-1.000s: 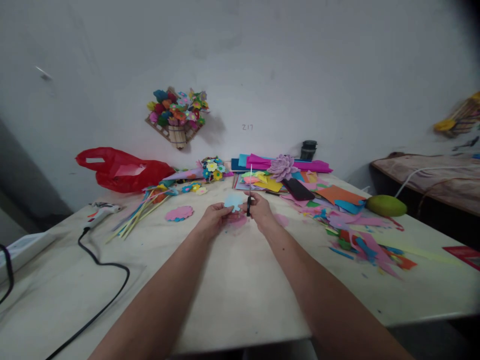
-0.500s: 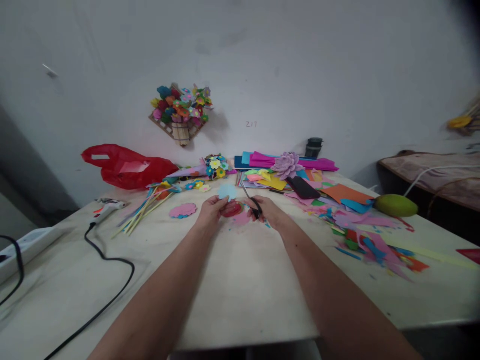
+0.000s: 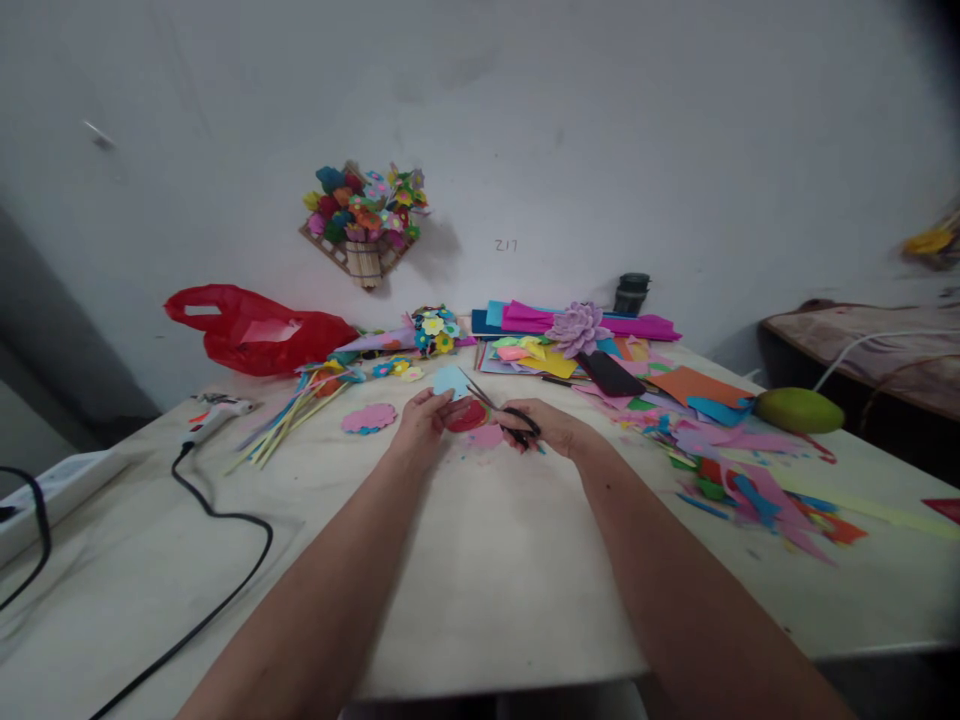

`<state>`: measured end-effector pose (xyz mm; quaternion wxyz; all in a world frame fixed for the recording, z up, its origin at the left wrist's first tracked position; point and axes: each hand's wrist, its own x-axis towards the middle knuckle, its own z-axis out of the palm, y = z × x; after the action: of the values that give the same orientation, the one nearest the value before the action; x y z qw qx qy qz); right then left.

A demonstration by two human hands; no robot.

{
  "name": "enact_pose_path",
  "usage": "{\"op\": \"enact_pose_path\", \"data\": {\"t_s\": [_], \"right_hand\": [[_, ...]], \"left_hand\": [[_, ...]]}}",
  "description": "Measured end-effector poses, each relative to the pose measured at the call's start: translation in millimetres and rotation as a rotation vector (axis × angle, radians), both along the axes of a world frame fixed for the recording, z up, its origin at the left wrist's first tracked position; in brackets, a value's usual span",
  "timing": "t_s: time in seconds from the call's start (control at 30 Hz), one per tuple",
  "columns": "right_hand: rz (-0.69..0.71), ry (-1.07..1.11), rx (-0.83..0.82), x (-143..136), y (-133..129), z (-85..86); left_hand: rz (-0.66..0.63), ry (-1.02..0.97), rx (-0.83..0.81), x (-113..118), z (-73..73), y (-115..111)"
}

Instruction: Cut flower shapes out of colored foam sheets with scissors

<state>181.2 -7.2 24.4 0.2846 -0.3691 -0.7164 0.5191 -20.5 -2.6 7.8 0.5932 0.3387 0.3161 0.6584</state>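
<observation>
We pinch a light-blue paper cutout [image 3: 451, 381] in our left hand [image 3: 421, 424], above a red piece [image 3: 468, 417] at mid-table. Our right hand [image 3: 553, 428] grips black scissors [image 3: 504, 412], blades angled left toward the cutout, just beside scattered scraps [image 3: 720, 440].

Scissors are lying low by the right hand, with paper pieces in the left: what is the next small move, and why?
Probably tilt the scissors up and feed in the light blue paper piece. The right hand has them nearly flat over the table, blades beside the red piece in the left hand, none between them.
</observation>
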Motion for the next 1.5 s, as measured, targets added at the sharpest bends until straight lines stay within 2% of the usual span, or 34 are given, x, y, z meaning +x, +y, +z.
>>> {"op": "enact_pose_path", "data": {"t_s": [0.23, 0.43, 0.83, 1.17, 1.5], "right_hand": [[0.024, 0.001, -0.009, -4, -1, 0.4], [0.024, 0.021, -0.024, -7, -2, 1.5], [0.062, -0.041, -0.005, -9, 0, -7.6], [0.074, -0.05, 0.001, -10, -5, -2.1], [0.102, 0.0, -0.015, -7, 1, -10.2]], "left_hand": [[-0.024, -0.005, -0.036, 2, 0.8, 0], [-0.046, -0.011, -0.044, 2, -4.1, 1], [-0.055, -0.027, -0.073, 1, -9.7, 4], [-0.056, -0.037, -0.065, -1, -9.8, 4], [-0.07, -0.038, -0.043, -1, -12.7, 5]]}}
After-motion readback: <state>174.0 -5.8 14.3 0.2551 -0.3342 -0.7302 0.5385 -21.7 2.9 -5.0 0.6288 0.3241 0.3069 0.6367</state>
